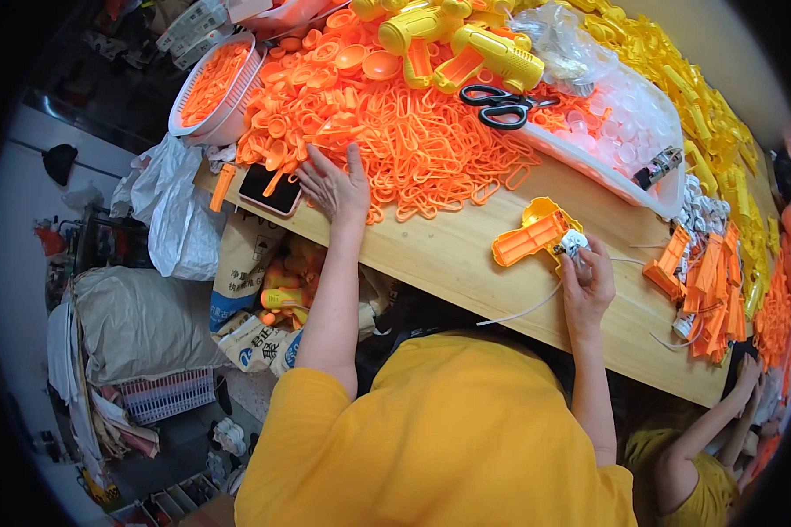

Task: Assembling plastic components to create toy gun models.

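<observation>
My left hand (336, 186) has its fingers spread at the front edge of a heap of orange plastic parts (413, 149), beside a phone (270, 190) with a dark screen. My right hand (591, 279) is closed, thumb and fingers pinching a small white plastic part (573, 241). That part sits against a yellow toy-gun half shell (540, 211), which lies on the table with an orange handle piece (533, 239) in it. A thin pale tube (523, 316) trails from near the white part toward the table's front edge.
Black-handled scissors (505, 107) lie on the heap. Behind are yellow toy bodies (492, 57); a white tray (580, 167) holds clear caps. Orange handle pieces (707, 281) are piled right. A white basket (215, 132) stands left. Another person's arm (703, 439) shows lower right.
</observation>
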A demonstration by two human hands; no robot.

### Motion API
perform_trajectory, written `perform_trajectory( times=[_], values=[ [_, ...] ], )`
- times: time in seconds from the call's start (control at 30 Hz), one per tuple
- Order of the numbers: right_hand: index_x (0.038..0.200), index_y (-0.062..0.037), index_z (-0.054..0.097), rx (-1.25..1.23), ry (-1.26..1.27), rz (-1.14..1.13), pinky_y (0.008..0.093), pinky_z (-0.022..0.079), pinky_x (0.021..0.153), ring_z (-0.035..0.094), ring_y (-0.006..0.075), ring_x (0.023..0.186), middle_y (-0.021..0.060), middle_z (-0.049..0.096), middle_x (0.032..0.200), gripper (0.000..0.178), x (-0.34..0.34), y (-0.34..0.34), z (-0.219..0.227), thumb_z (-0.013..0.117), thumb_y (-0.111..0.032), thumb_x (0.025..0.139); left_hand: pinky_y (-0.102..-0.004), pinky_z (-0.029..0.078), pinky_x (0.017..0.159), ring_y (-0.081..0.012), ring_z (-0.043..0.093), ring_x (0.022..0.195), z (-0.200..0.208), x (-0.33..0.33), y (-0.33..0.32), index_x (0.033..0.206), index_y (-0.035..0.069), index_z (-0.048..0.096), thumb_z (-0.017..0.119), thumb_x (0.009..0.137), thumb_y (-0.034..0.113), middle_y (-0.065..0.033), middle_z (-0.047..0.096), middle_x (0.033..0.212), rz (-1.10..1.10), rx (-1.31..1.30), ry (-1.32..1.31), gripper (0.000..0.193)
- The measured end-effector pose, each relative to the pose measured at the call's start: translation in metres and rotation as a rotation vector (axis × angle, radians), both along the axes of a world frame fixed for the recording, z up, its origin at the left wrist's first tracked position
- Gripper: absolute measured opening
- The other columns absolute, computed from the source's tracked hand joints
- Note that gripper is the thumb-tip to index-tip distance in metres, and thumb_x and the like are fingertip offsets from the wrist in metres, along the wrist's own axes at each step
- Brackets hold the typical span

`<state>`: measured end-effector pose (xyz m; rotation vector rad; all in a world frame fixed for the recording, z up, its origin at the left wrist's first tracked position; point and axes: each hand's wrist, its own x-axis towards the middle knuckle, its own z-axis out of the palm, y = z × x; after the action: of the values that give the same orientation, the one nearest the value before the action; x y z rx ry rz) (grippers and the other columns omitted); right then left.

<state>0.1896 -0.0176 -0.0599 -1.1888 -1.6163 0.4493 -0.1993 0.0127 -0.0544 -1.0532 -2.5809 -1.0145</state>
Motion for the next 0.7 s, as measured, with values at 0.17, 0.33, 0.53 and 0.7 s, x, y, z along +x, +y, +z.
perform_trajectory(
  times=[0.17,0.33,0.53,0.7],
  values=[
    [0.104,-0.0003,0.055,0.096,-0.063,0.04,0.0264,0.054,0.077,0.061,0.0202,0.101,0.0204,0.056,0.121,0.029,0.002,0.001,-0.002,0.07,0.006,0.079,-0.0572,0.016,0.11,-0.0498,0.02,0.135,-0.004,-0.003,0.017,0.145,0.0,0.022,0.036,0.089,0.07,-0.0308,0.032,0.141,0.071,0.057,0.055,0.091],
    [0.098,-0.0011,0.058,0.129,-0.087,0.01,0.0322,0.051,0.08,0.063,0.0283,0.098,0.0203,0.061,0.113,0.029,-0.002,-0.001,0.01,0.073,0.004,0.074,-0.0469,0.029,0.107,-0.042,0.033,0.129,-0.006,-0.011,0.007,0.136,-0.003,0.039,0.055,0.088,0.056,-0.0285,0.038,0.137,0.02,0.235,0.123,0.077],
    [0.097,-0.0026,0.058,0.095,-0.075,-0.026,0.0346,0.052,0.077,0.063,0.0301,0.097,0.0203,0.061,0.113,0.03,-0.002,-0.003,0.013,0.076,0.001,0.072,-0.0437,0.033,0.104,-0.0374,0.038,0.125,-0.004,-0.016,0.0,0.128,-0.007,0.044,0.061,0.089,0.046,-0.0264,0.043,0.132,-0.038,0.406,-0.011,0.068],
    [0.097,-0.0027,0.058,0.156,-0.112,-0.021,0.0329,0.053,0.074,0.063,0.0294,0.095,0.0205,0.06,0.113,0.032,0.0,0.0,0.015,0.077,0.001,0.071,-0.0427,0.033,0.103,-0.0345,0.04,0.122,0.012,-0.012,-0.003,0.127,-0.005,0.044,0.062,0.091,0.034,-0.0236,0.045,0.128,-0.08,0.501,0.097,0.056]
  ],
)
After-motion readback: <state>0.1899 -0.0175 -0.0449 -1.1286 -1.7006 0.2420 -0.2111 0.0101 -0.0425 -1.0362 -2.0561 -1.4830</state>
